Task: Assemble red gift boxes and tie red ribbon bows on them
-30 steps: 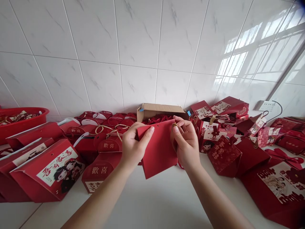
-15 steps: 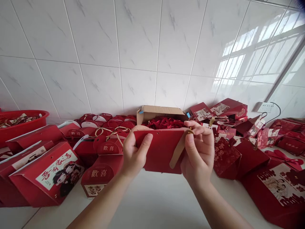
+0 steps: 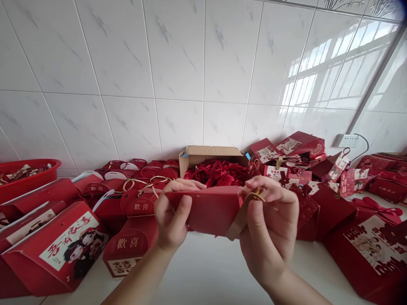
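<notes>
Both hands hold a flat red paper box (image 3: 208, 207) above the counter's near edge. Left hand (image 3: 173, 216) clamps its left end, steadying it; right hand (image 3: 270, 224) pinches a tan strap (image 3: 243, 214) at the right end. Behind, a cardboard carton (image 3: 206, 154) holds red ribbons (image 3: 219, 171). One finished box (image 3: 130, 243) reads "歡喜".

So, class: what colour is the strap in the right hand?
Tan strap, head view, pinched by the right hand.
</notes>
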Available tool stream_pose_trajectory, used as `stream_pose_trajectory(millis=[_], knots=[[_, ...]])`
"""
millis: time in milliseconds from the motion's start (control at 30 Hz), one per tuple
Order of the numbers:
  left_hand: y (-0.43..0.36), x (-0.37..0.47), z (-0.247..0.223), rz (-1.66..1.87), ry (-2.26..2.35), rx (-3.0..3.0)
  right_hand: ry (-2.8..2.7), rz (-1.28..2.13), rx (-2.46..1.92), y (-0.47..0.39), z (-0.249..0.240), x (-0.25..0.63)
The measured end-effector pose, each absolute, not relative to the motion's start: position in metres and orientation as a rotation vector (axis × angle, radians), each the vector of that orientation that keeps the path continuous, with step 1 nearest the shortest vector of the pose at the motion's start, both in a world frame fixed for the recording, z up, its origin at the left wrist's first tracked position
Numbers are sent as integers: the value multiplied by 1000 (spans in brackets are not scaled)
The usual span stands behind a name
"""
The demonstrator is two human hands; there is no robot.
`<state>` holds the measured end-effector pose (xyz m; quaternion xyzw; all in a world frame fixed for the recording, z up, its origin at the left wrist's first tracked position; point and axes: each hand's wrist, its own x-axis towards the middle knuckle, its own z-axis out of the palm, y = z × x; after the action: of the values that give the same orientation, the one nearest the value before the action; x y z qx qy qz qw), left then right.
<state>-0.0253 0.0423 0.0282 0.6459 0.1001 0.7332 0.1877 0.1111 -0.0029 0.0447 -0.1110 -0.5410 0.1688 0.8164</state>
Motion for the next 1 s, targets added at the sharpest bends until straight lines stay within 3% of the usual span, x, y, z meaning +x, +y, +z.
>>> stream_pose_trajectory(millis=[267, 467, 733, 1000], knots=[[10, -26, 41, 2369, 233, 2331, -1163, 162, -40, -6, 46, 109], [-1, -29, 46, 2351, 287, 2547, -1160, 201, -45, -12, 46, 109], [2, -24, 53, 2161, 824, 2097, -1181, 556, -263, 5, 49, 131], [5, -19, 53, 2178, 913, 2146, -1587, 123, -486, 6, 46, 130]])
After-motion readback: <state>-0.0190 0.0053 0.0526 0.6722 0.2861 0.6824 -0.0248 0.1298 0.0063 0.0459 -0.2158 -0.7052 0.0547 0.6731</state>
